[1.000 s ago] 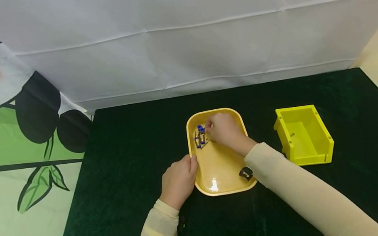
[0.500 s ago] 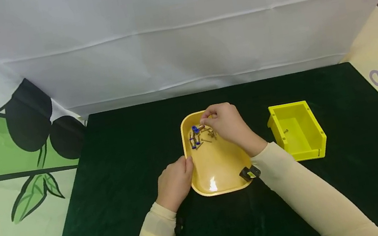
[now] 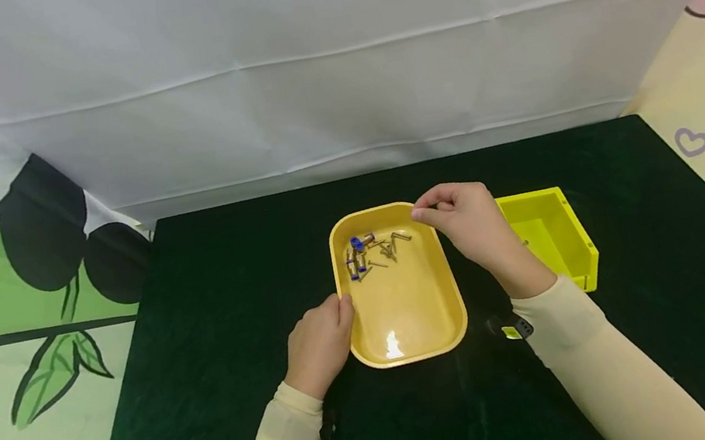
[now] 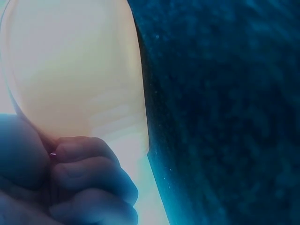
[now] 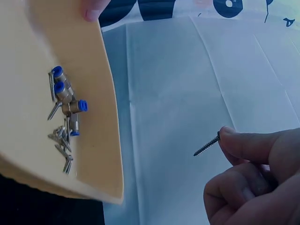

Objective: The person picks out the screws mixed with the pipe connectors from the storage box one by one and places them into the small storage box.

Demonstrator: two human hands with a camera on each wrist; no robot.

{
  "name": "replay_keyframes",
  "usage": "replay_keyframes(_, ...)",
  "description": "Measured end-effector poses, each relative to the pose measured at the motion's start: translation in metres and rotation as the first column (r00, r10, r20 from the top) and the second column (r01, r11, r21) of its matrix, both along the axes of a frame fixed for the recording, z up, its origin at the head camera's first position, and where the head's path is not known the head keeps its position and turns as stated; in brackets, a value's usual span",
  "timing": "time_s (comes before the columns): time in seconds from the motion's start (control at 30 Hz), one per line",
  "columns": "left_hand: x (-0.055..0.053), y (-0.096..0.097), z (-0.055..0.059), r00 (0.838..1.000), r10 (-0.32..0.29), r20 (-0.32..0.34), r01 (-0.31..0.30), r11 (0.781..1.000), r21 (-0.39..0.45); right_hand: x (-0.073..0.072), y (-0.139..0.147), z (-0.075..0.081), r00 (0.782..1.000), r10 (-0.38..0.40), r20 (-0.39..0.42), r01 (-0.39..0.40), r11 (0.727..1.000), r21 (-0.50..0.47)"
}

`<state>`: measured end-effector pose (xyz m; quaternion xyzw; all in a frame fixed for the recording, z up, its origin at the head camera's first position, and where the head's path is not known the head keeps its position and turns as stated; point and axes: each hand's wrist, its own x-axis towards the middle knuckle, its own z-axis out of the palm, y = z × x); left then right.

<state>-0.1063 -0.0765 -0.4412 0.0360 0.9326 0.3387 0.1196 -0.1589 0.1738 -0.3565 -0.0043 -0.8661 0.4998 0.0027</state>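
My left hand [image 3: 320, 344] grips the left rim of a shallow yellow-orange tray [image 3: 405, 317], thumb on the inner side. In the left wrist view its curled fingers [image 4: 91, 168] lie against the tray. My right hand [image 3: 470, 227] is above the tray's far right edge and pinches a screw [image 5: 206, 146] between thumb and forefinger, its tip pointing away from the fingers. Inside the tray lie several blue-ended metal tube fittings [image 5: 75, 107] and, beside them, several loose screws [image 5: 61, 138].
A bright yellow plastic bin [image 3: 561, 238] stands right of the tray, partly covered by my right hand and forearm. A small screw shows at its left inside. Dark green cloth [image 3: 227, 273] covers the table; a white sheet [image 3: 306, 118] hangs behind.
My right hand has risen from among the parts in the tray and moved right, towards the yellow bin, with a screw. The left hand stays on the rim. The head view has shifted slightly.
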Motion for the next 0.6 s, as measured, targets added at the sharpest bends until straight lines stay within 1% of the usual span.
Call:
replay_keyframes(0.17,0.000,0.000,0.000,1.000,-0.002,-0.003,0.002,1.000,-0.002,0.006,0.015,-0.006,0.999,-0.027,-0.021,0.026,0.999,-0.019)
replay_keyframes(0.4,0.000,0.000,0.000,1.000,0.000,-0.001,0.000,1.000,-0.001,0.014,0.034,-0.006,0.997,-0.080,0.015,0.081,0.997,-0.020)
replay_keyframes(0.6,0.000,0.000,0.000,1.000,0.002,-0.003,-0.002,1.000,-0.001,0.021,0.056,-0.009,0.991,-0.131,0.027,0.131,0.991,-0.017)
